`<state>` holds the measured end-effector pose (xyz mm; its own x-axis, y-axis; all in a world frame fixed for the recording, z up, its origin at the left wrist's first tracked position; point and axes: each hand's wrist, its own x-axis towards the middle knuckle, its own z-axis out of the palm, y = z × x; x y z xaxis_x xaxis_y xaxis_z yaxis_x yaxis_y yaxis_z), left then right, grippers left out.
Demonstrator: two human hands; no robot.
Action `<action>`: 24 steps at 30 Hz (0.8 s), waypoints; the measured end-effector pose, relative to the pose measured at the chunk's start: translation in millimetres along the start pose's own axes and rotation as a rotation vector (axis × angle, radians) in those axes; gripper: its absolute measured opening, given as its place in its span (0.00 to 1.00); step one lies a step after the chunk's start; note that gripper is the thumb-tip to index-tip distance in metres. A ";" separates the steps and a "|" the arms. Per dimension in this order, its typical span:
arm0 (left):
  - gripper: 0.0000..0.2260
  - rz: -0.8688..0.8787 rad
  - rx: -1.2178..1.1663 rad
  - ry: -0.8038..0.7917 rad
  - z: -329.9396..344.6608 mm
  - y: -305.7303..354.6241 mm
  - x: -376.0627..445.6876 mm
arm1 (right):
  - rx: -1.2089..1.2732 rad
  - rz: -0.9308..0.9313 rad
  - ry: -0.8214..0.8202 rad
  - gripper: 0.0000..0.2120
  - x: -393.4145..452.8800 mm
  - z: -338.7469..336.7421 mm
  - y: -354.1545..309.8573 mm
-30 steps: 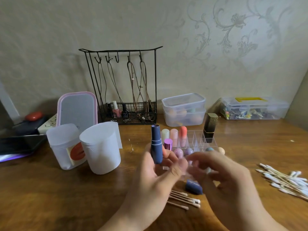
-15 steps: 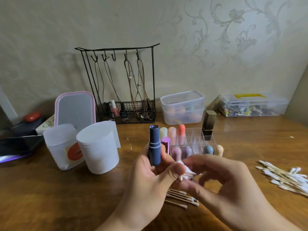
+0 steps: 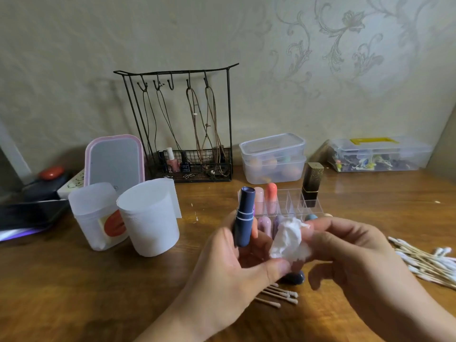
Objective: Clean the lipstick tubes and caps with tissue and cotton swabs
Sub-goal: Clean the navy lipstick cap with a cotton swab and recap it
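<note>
The left hand [image 3: 229, 270] holds a dark blue lipstick tube [image 3: 243, 216] upright between its fingers, and its thumb presses a crumpled tissue [image 3: 289, 240] that the right hand [image 3: 357, 262] pinches from the other side, so both hands meet on the tissue just right of the tube. Under the hands a dark blue cap [image 3: 294, 277] on the surface [image 3: 74, 292] is mostly hidden, and a few cotton swabs [image 3: 278, 296] are partly covered by the left hand. Behind the hands the clear organizer [image 3: 293, 203] with other lipsticks is partly blocked, and the pile of swabs [image 3: 429, 261] right of the right hand is cut off by the edge.
</note>
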<state>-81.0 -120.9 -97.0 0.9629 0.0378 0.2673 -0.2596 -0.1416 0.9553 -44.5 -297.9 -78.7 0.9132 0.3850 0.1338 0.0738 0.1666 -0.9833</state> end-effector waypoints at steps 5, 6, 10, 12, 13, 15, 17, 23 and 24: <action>0.20 0.066 0.038 0.080 3.4 -4.2 -2.0 | 0.250 0.154 0.014 0.11 1.8 6.2 2.4; 0.21 0.105 0.070 0.099 4.3 -4.1 -2.4 | 0.274 0.154 0.013 0.09 2.1 6.2 3.2; 0.14 0.208 0.244 0.186 7.8 -2.9 -4.9 | 0.249 0.115 0.040 0.09 1.4 8.0 4.3; 0.12 0.194 0.250 0.250 8.6 -3.0 -4.3 | 0.181 0.063 0.052 0.10 1.2 10.5 3.9; 0.13 0.153 0.168 0.270 8.0 -2.0 -2.9 | 0.141 0.028 0.065 0.10 1.0 11.5 3.6; 0.15 0.034 -0.122 0.278 4.7 -2.1 1.4 | 0.063 -0.032 0.108 0.08 0.7 12.5 3.3; 0.18 -0.056 -0.378 0.267 1.2 -4.1 4.5 | -0.046 -0.068 0.112 0.12 -0.3 12.0 4.3; 0.13 0.001 -0.250 0.248 5.1 -3.2 3.3 | -0.583 -0.368 0.090 0.17 -2.8 4.7 13.4; 0.15 0.011 -0.218 0.228 5.2 -2.3 2.6 | -0.595 -0.435 0.070 0.19 -2.3 3.3 14.8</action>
<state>-77.6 -125.6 -99.2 0.9249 0.2619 0.2756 -0.3034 0.0713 0.9502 -46.9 -293.4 -93.2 0.7737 0.3341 0.5384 0.6218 -0.2370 -0.7465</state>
